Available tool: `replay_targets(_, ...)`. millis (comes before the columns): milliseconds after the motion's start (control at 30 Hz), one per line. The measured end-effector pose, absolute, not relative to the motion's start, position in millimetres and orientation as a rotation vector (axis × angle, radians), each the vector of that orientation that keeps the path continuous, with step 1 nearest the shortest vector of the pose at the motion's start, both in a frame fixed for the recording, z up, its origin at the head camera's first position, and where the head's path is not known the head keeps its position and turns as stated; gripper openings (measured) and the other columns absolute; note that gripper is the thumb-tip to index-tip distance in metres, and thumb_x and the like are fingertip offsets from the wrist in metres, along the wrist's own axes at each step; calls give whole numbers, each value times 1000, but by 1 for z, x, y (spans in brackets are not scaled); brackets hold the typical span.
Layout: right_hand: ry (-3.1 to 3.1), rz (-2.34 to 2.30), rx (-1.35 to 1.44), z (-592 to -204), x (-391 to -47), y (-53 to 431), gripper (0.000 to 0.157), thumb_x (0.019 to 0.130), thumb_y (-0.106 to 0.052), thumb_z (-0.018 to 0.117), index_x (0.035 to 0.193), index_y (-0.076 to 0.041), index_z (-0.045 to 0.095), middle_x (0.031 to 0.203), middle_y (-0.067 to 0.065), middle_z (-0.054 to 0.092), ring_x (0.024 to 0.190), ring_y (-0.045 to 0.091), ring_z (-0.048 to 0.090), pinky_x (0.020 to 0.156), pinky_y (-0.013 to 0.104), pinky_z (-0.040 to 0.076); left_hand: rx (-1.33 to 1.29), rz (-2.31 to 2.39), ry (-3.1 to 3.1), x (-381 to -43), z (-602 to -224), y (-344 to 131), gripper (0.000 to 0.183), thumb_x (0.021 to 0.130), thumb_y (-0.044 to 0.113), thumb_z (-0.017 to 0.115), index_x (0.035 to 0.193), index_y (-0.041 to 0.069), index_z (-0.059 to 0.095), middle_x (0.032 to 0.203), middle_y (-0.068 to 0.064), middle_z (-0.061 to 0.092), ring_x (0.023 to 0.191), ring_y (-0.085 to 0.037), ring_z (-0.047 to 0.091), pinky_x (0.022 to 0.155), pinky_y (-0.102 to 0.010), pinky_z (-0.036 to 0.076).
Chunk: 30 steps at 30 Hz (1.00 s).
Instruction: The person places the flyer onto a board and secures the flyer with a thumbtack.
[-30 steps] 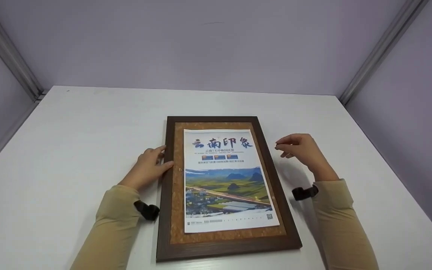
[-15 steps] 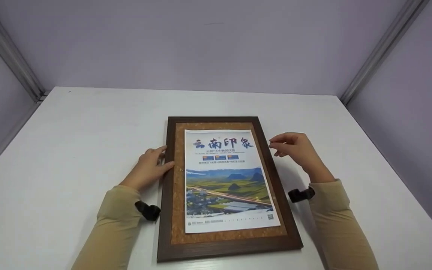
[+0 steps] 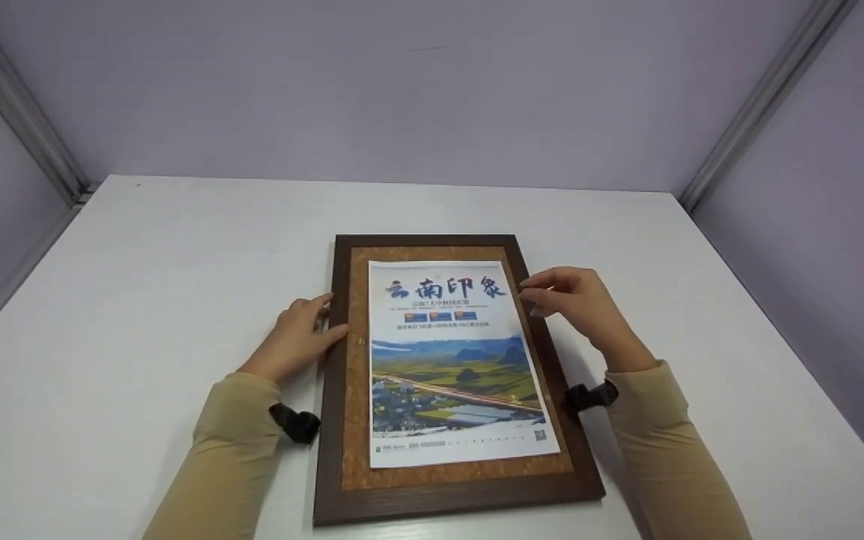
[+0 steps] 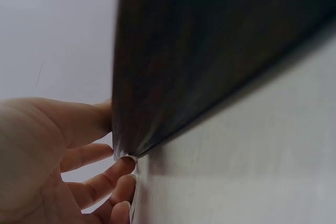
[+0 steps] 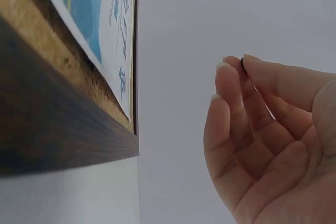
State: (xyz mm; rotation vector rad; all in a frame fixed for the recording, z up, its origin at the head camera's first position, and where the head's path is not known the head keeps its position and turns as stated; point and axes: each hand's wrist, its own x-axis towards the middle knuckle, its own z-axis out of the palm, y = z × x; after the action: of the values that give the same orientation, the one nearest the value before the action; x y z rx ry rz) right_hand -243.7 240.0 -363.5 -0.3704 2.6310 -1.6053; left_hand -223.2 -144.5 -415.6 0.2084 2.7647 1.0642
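A cork board [image 3: 355, 435] in a dark wooden frame lies on the white table, with a printed landscape poster [image 3: 451, 375] on its cork. My left hand [image 3: 293, 341] holds the frame's left edge, its thumb over the top face and its fingers against the side. Beside the upper right edge of the poster, my right hand [image 3: 582, 307] hovers over the frame's right rail. In the right wrist view, thumb and fingertips pinch a small black thing [image 5: 243, 64] with a rounded edge; most of it is hidden.
The white table [image 3: 147, 300] stretches around the board on all sides. A pale back wall [image 3: 417, 97] and side walls enclose it, with metal posts [image 3: 769, 105] at the corners. Each wrist carries a black camera [image 3: 295, 423].
My right hand has moved left, from beside the board to above its right rail near the poster's upper right. The left hand, board and poster hold still.
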Motion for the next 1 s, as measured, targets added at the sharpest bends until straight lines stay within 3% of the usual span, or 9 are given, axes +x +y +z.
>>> replay_targets(267,2592,-1652,-403,-365,-244,227,24,92,-13,71,108,5,72,92,10,72,78,23,69,76,33,59,212,1057,2766,-224,-416,-144,68,103,32,54,155,-2,26,142,-30,44,134,-48,39,111,-59,35)
replay_targets(433,2568,-1678,-404,-365,-245,224,22,91,-12,71,107,4,72,84,3,71,74,21,68,74,31,59,207,1059,2763,-224,-417,-144,69,102,33,54,155,-2,26,143,-30,44,135,-48,38,111,-59,34)
replay_targets(567,2563,-1694,-401,-364,-247,223,22,92,-13,71,107,4,72,84,5,70,73,17,66,73,28,58,205,1053,2765,-224,-417,-144,69,102,33,54,155,-2,26,143,-30,44,134,-47,40,111,-58,35)
replay_targets(1000,2516,-1684,-393,-369,-259,213,29,94,-13,68,111,10,68,94,1,72,71,10,67,72,23,57,201,1061,2764,-224,-416,-145,68,102,31,54,155,-2,26,142,-30,44,133,-47,40,110,-58,36)
